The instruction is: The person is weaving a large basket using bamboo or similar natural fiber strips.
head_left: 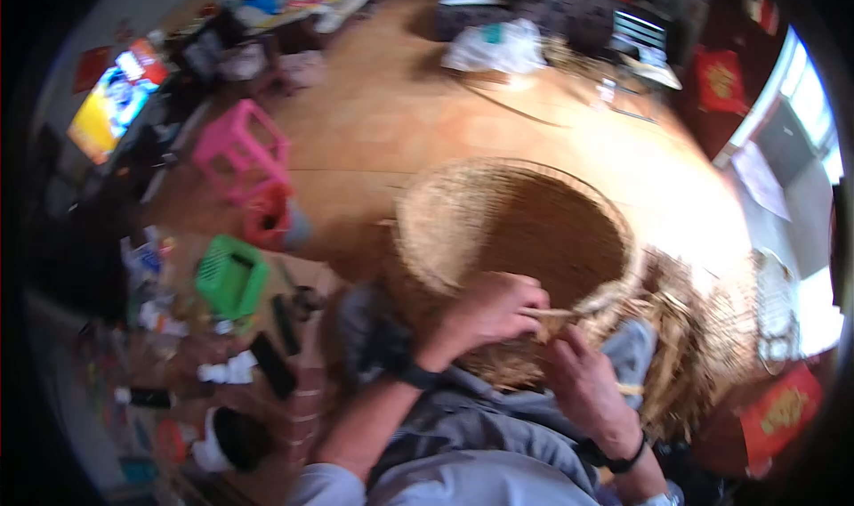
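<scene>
A large round woven straw basket [445, 217] rests against my lap, its open mouth tilted up. My left hand [494, 315] is closed at the near rim, pinching a pale straw strand [553, 313] that runs right toward the wrapped edge. Just below that strand, my right hand [587, 381] has its fingers drawn together close to the rim. What they hold, if anything, is too blurred to make out. A short pale strip [630, 388] shows beside the right hand. Dark bands circle both my wrists.
Loose straw [672, 355] is heaped right of the basket, near a red box [778, 417]. To the left are a green plastic basket [231, 277], a pink stool [240, 150] and a red container [267, 217]. A white plastic bag [498, 48] lies on the floor ahead.
</scene>
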Demonstrator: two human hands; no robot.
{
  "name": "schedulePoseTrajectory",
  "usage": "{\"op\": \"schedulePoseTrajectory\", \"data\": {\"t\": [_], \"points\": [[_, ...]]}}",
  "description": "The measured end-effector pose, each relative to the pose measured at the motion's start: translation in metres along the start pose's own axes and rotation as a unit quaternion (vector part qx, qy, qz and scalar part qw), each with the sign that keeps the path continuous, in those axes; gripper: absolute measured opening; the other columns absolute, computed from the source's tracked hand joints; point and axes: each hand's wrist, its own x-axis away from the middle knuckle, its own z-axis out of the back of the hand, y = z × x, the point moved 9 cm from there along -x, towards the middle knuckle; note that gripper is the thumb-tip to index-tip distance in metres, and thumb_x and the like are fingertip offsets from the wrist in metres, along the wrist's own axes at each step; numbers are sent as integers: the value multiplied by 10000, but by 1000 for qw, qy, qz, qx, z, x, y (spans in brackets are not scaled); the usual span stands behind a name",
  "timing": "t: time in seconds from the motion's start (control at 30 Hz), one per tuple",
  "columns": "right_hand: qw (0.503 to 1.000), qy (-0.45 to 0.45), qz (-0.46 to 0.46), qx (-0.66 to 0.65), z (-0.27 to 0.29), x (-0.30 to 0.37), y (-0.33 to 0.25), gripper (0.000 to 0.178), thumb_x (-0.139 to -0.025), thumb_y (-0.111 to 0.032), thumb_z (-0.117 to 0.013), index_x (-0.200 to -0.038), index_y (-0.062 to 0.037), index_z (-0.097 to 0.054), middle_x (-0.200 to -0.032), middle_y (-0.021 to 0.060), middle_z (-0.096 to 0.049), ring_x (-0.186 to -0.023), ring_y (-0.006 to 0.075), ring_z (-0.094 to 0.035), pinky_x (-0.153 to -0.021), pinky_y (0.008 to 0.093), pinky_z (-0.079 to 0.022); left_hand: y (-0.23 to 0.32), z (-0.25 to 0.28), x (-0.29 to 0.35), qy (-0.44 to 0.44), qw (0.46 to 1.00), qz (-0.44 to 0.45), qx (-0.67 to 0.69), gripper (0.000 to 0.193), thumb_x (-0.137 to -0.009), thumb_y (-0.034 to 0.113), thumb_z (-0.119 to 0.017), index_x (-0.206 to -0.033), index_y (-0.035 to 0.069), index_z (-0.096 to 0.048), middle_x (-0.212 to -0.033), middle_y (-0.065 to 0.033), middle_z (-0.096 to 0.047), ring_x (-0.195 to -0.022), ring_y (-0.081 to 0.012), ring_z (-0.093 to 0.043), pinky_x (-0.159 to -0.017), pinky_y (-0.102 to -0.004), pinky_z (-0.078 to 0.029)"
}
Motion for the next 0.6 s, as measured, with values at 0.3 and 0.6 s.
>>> {"op": "schedulePoseTrajectory", "data": {"t": [0.3,0.6], "points": [[970,-149,-177,73,12,57,39,155,-1025,-123,-574,-1128,-47,-661,-755,263,-635,-633,432,-618,-562,494,-470,6,-9,-11,7,1000,10,7,266,-728,178,-844,-926,36,-738,-890,-144,-697,-914,-358,-696,-789,-475,-532],[753,-55,-492,-433,19,174,124,292,-1074,-248,-612,-1243,-14,-655,-791,40,-632,-574,106,-508,-521,265,-417,-2,-6,-9,0,1000,25,0,290,-718,176,-868,-926,22,-735,-885,-159,-712,-901,-363,-706,-791,-480,-536]]}}
